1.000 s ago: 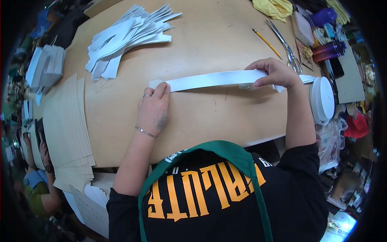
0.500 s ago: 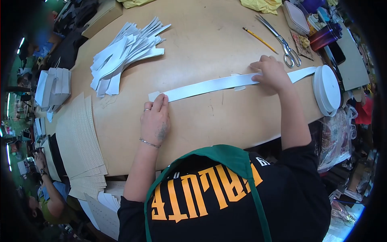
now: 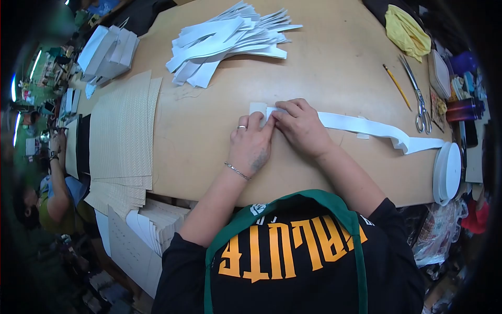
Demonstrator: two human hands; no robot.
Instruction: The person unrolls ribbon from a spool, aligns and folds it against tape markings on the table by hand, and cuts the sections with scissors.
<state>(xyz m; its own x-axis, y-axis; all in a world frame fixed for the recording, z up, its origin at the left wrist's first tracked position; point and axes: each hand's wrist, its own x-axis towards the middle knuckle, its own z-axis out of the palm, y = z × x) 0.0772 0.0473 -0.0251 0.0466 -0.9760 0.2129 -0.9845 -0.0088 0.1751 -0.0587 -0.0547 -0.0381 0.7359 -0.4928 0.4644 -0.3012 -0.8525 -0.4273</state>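
A white ribbon-like band (image 3: 350,123) runs across the table from a white roll (image 3: 447,172) at the right, with a twist near the roll. My left hand (image 3: 252,142) is at the band's left end, fingers closed and pressed on it. Right beside it my right hand (image 3: 302,125) grips the same end, with thumb and fingertips together touching the left fingertips. A pale tape piece (image 3: 257,108) lies on the table at that end. Another small tape piece (image 3: 363,136) shows under the band farther right. The exact hold under the fingertips is hidden.
A heap of cut white strips (image 3: 225,42) lies at the back. Textured cream sheets (image 3: 123,131) are stacked left, near a white paper bag (image 3: 110,52). Scissors (image 3: 418,99), a pencil (image 3: 397,88) and a yellow cloth (image 3: 407,32) lie right. Another person (image 3: 60,193) sits far left.
My right hand has moved left along the band to its end, joining my left hand. The band between hand and roll now hangs looser and twisted. The view has shifted.
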